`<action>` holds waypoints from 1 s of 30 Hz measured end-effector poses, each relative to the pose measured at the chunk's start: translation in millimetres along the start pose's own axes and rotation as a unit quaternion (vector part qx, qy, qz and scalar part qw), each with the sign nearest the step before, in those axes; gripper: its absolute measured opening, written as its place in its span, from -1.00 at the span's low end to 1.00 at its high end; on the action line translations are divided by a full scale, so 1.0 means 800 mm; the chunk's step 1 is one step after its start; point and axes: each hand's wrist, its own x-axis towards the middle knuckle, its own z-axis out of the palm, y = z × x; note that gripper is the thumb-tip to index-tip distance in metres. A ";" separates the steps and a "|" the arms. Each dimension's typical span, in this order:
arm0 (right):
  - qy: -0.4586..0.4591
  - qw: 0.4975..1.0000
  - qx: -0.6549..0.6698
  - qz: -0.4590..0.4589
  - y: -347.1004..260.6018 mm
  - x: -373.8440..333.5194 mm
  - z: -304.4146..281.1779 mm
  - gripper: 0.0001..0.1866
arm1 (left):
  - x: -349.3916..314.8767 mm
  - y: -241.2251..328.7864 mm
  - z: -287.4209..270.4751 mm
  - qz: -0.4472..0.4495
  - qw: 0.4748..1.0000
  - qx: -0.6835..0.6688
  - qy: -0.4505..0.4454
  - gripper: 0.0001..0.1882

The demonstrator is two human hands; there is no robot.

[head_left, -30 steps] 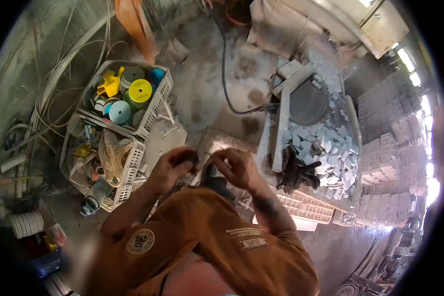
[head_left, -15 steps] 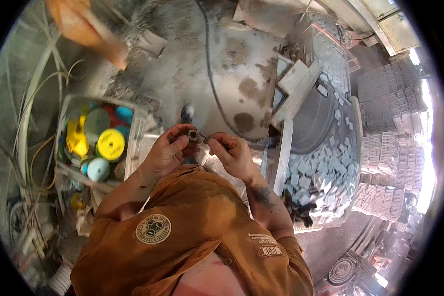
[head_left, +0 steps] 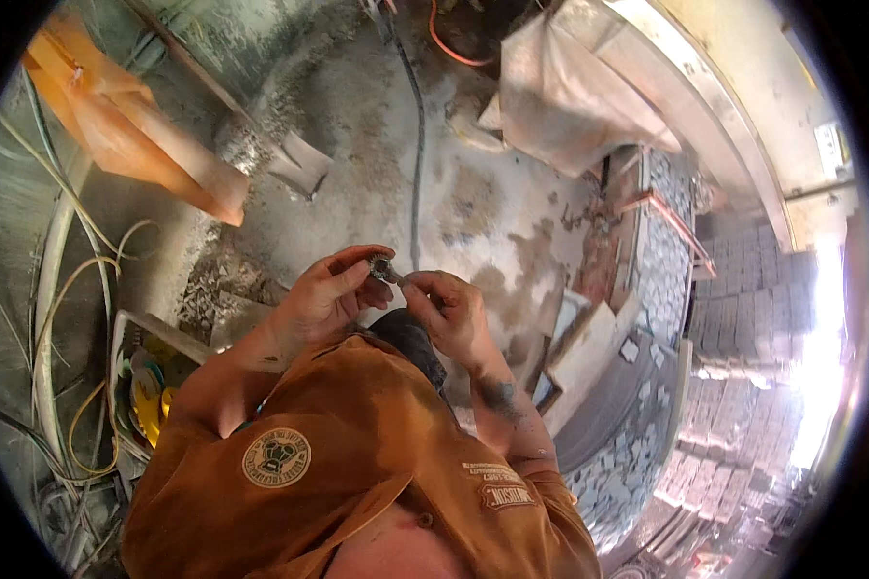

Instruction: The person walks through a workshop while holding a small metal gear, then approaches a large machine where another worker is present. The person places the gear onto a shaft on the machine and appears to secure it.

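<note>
Between my hands, in front of my waist, is a small dark metal piece with a toothed round head (head_left: 380, 265) and a short stem (head_left: 396, 279). Its exact kind I cannot make out. My left hand (head_left: 326, 297) pinches the round head between thumb and forefinger, with the other fingers curled below. The thumb and fingertips of my right hand (head_left: 451, 311) are closed on the stem end, hiding its tip.
A crate (head_left: 169, 331) with yellow discs stands at left, partly behind my arm. Hoses and cables (head_left: 58, 289) run along the left wall. An orange sheet (head_left: 130, 121) and a shovel (head_left: 301, 166) lie ahead. Right are a bin of grey chips (head_left: 623, 482) and stacked blocks (head_left: 714, 405).
My view has swung forward and to the right, with my body stepping. The crate has slid behind my left arm. Both hands stay together on the metal piece, which has tilted slightly.
</note>
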 end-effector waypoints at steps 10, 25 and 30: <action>-0.060 0.992 -0.022 -0.111 0.021 0.237 -0.056 -0.81 | 0.165 0.114 -0.046 0.067 0.988 0.079 0.113 -0.64; -0.104 0.983 -0.092 -0.118 0.071 0.626 -0.141 -0.87 | 0.478 0.300 -0.137 0.020 0.949 0.251 0.188 -0.64; -0.059 0.995 -0.061 -0.044 0.078 0.759 -0.134 -0.89 | 0.583 0.389 -0.202 -0.030 0.948 0.261 0.182 -0.64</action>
